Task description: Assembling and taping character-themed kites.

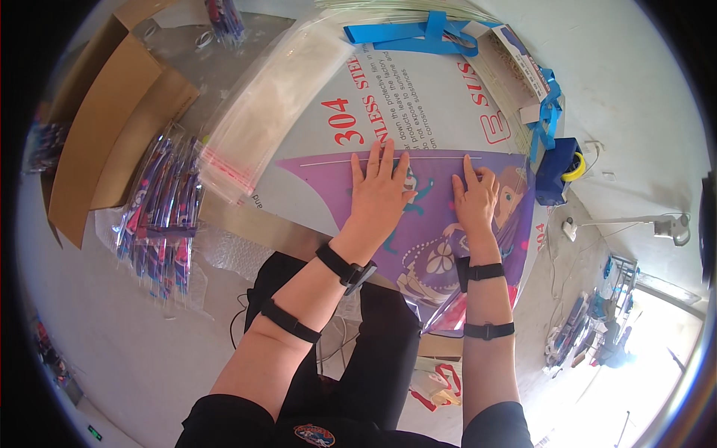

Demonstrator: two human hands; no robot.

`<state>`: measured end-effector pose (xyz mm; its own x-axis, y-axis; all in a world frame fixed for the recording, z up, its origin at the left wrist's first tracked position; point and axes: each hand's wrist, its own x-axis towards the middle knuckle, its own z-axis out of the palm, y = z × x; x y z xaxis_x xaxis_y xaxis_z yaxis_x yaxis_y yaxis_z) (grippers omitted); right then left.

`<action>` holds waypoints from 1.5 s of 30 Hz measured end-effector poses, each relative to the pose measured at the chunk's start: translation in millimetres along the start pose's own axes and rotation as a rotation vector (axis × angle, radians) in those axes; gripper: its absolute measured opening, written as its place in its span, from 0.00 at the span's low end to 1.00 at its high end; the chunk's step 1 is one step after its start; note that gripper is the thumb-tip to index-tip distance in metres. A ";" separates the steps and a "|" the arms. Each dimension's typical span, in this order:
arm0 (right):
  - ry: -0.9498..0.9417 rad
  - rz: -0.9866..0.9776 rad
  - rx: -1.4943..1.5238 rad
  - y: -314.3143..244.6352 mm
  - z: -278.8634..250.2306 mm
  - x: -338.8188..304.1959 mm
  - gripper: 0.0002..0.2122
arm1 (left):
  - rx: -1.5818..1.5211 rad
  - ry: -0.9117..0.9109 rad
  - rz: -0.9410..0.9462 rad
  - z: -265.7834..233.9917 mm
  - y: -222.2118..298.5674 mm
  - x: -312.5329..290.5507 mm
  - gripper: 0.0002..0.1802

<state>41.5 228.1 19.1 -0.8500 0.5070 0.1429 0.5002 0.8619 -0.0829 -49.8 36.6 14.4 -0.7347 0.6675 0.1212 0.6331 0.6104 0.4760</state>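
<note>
A thin purple kite sail (328, 175) with a cartoon figure printed on it lies over the table in front of me. Along its far edge runs a slim white rod (317, 162). My left hand (379, 190) rests flat on the sail, fingers spread, the fingertips reaching across the rod. To the right, my right hand (476, 198) touches the sail with its index finger stretched toward the rod and its thumb apart; the other fingers are partly bent. The sail's near part droops over the table's front edge toward my lap.
Clear plastic sleeves (287, 89) are stacked at the far left of the table. Blue ribbon (396, 33) and an open small box (511, 63) lie at the back. A blue tape dispenser (553, 172) stands right. Wrapped bundles (160, 209) and a cardboard box (112, 127) sit left.
</note>
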 end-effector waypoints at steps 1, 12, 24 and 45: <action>0.000 0.001 0.000 -0.2 0.2 -0.1 0.22 | 0.000 0.000 0.000 -0.1 0.2 -0.1 0.35; 0.010 0.008 -0.001 -1.1 -4.8 4.0 0.22 | 0.016 -0.024 0.009 2.7 5.6 6.5 0.35; -0.006 0.032 0.026 -0.6 -5.5 0.6 0.22 | 0.074 -0.015 0.019 4.7 8.0 5.4 0.32; 0.481 0.788 0.753 174.5 -65.6 5.4 0.11 | 0.188 -0.035 0.018 5.3 4.4 7.7 0.32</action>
<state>135.0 381.2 70.2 -0.1220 0.9833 0.1351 0.4977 0.1784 -0.8488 -51.4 46.7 12.8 -0.7157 0.6917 0.0967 0.6832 0.6646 0.3026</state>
